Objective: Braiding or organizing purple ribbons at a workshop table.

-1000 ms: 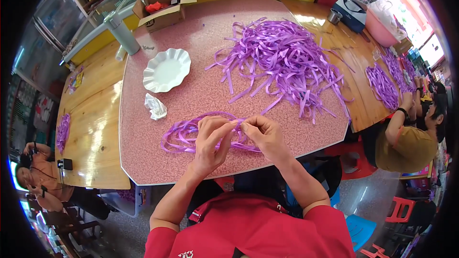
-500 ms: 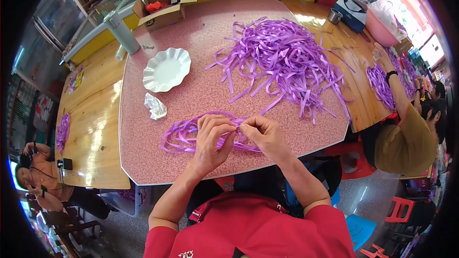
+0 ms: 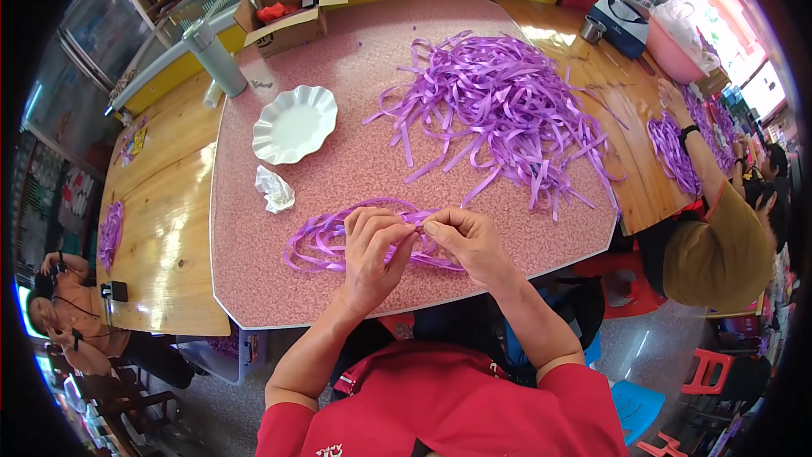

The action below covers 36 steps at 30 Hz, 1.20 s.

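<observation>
Near the table's front edge, a bundle of looped purple ribbons [image 3: 315, 250] lies flat under both my hands. My left hand [image 3: 376, 245] pinches a bit of purple ribbon between thumb and fingertips. Close against it, my right hand [image 3: 467, 241] pinches the same spot with thumb and forefinger. What exactly sits between the fingertips is too small to make out beyond the ribbon. Farther off to the right spreads a big heap of loose purple ribbons [image 3: 507, 101], with several ends trailing over the pink tabletop [image 3: 279, 288].
Left of centre stand a white scalloped dish [image 3: 295, 124] and a crumpled tissue [image 3: 275, 189]. Behind them are a pale green flask [image 3: 215, 59] and an open cardboard box [image 3: 292, 25]. A co-worker [image 3: 719, 245] reaches over more ribbons [image 3: 672, 152] at right; another person [image 3: 80, 322] is at far left.
My hands stay at the same spot, with only a slight shift of the fingers. At right, the co-worker's hand has moved a little.
</observation>
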Available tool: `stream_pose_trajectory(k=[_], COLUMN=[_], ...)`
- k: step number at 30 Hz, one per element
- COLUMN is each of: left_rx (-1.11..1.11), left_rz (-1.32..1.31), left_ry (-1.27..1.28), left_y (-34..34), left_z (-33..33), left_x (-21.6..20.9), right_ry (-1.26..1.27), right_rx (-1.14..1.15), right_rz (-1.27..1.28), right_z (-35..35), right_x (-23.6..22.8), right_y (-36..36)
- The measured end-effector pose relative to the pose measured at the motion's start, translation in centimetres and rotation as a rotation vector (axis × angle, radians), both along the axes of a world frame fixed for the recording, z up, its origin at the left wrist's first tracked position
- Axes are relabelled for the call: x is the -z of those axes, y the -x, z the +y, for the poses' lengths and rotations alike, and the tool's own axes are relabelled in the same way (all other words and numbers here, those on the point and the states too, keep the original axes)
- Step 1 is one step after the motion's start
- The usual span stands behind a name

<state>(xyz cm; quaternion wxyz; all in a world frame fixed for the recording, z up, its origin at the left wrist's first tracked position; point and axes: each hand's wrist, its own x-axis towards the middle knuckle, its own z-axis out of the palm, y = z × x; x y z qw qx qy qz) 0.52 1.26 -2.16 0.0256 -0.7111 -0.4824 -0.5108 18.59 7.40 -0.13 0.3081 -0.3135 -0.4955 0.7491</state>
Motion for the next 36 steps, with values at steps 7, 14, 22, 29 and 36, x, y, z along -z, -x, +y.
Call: stream_pose_trajectory(k=[7, 14, 22, 29, 36], left_rx=[0.039, 0.191, 0.11, 0.182, 0.231], left_rz=[-0.24, -0.617, -0.484, -0.646, -0.654], left_ry=[0.18, 0.471, 0.432, 0.532, 0.594], left_y=[-0.2, 0.0, -0.2, -0.5, -0.7], left_z=[-0.5, -0.7, -0.6, -0.9, -1.1], left_x=[0.3, 1.2, 0.8, 0.6, 1.0], right_ry=[-0.127, -0.264, -0.65, -0.67, -0.65], right_rx=[-0.023, -0.028, 0.12, 0.112, 0.115], right_rz=[-0.018, -0.11, -0.309, -0.368, -0.318], right_z=[0.1, -0.1, -0.7, -0.8, -0.7], right_x=[0.6, 0.1, -1.1, -1.1, -0.6], right_y=[-0.1, -0.5, -0.4, -0.7, -0.8])
